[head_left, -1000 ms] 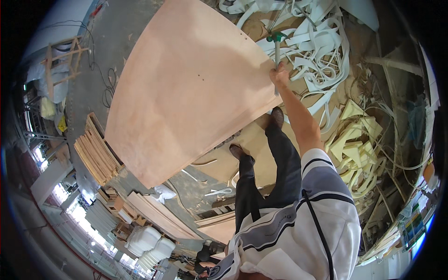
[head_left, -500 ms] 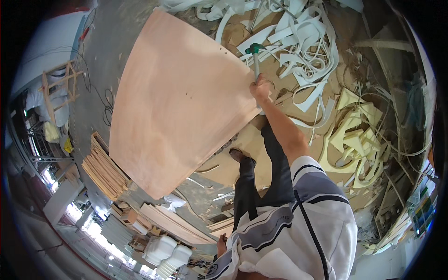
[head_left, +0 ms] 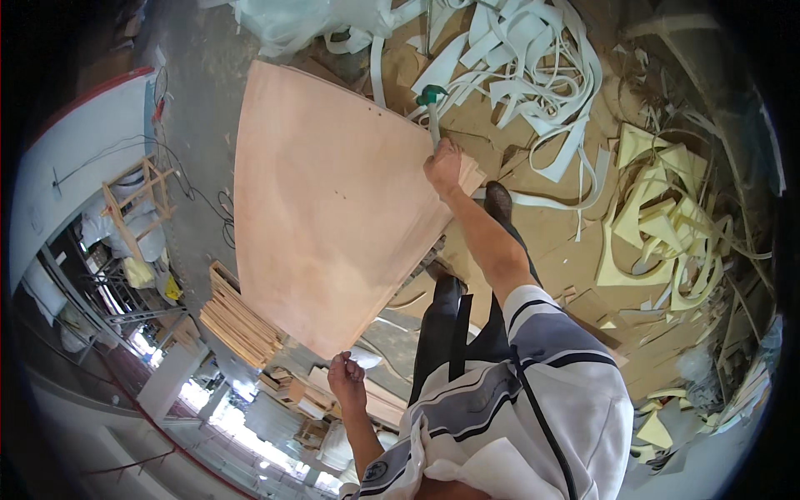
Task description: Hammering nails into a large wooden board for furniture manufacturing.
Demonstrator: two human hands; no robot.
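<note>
My right hand (head_left: pixel 443 167) is wrapped round the pale handle of a hammer (head_left: pixel 432 98) with a green head, held up over the right edge of a large plywood panel (head_left: pixel 325 175). The panel is reddish-brown with a curved left edge and lies on a stack of similar sheets, whose layered edges show at the right corner. A few small dark marks dot its surface. Beside the panel's bottom corner is my left hand (head_left: pixel 347 377), its fingers curled together; what they hold, if anything, is too small to make out.
White foam strips (head_left: pixel 533 75) lie tangled beyond the hammer. Yellow foam offcuts (head_left: pixel 658 221) are heaped at the right, on brown board. Stacked wooden strips (head_left: pixel 237 317) and a wooden frame (head_left: pixel 133 204) stand left. A cable (head_left: pixel 225 208) lies coiled on the floor.
My left hand has risen from low beside my body to the panel's bottom corner. The hammer has shifted slightly left with my right hand, and my view has turned, with one foot stepping forward.
</note>
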